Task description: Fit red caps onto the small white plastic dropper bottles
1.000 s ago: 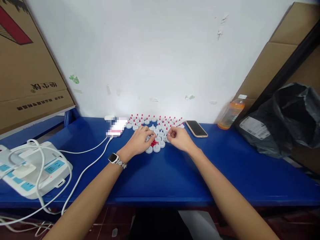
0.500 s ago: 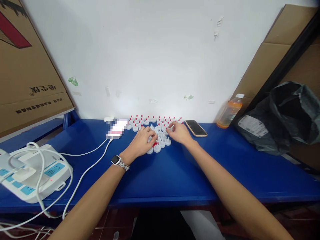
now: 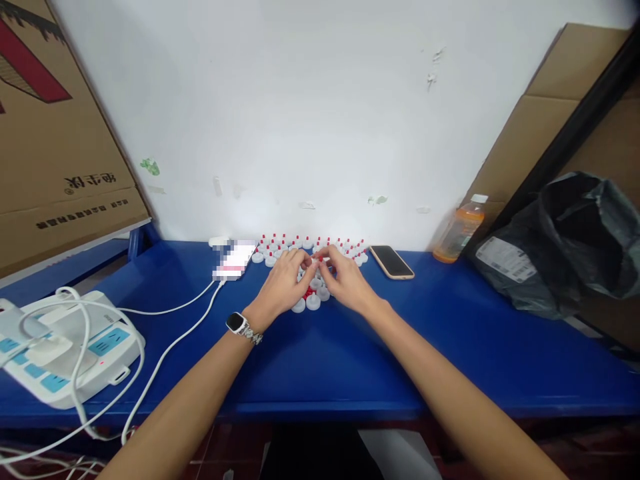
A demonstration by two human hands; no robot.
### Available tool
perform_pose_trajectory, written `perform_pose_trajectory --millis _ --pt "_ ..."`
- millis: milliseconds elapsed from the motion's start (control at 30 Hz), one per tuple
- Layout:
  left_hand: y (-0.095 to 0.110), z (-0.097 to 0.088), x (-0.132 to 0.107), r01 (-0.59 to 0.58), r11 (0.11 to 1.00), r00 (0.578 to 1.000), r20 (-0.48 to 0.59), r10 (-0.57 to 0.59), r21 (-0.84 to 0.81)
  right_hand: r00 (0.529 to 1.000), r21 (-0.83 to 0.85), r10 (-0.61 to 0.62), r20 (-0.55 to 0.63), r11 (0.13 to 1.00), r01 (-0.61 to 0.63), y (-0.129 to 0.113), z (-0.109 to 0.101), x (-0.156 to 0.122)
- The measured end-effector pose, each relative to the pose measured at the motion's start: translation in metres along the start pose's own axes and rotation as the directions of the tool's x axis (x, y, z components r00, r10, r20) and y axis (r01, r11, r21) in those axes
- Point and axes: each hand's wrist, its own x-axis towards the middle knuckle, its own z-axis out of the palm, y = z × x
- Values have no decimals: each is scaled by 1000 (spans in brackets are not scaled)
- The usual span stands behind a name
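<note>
My left hand [image 3: 287,279], with a watch [image 3: 236,323] on its wrist, and my right hand [image 3: 345,280] meet fingertip to fingertip above a group of white nozzle caps [image 3: 313,301]. Both are closed in a pinch. A bit of red and white shows between the fingertips, mostly hidden: it looks like a small red tip at the left fingers and a white nozzle cap at the right. Loose red tips [image 3: 309,292] lie below my left hand among caps with bare nozzles. Farther back, several white caps with red tips [image 3: 274,241] stand upright along the wall.
To the right lies a dark-screened phone [image 3: 393,261]; a phone on a charging cable [image 3: 239,257] is at the left. An orange drink bottle [image 3: 459,230] and a black plastic bag [image 3: 535,247] stand farther right. A power strip [image 3: 75,353] with cables occupies the table's left end.
My right hand has moved left from the caps at the right to meet my left hand, and its fingers have closed. My left hand stays nearly in place.
</note>
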Motion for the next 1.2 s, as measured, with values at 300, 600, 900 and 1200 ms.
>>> perform_pose_trajectory --millis 300,600,900,1200 --pt "8 -2 6 -116 977 993 48 109 179 989 111 1 -148 994 16 -16 12 -3" --pt "-7 -8 3 133 991 989 -62 -133 -13 939 -79 132 -316 983 -165 16 -11 -1" --pt "-22 -6 -6 -38 997 982 185 25 67 938 -111 224 -266 959 -261 45 -7 -1" --pt "-12 -2 -6 -56 998 987 151 55 1 931 -308 351 -96 879 -363 51 -3 -2"
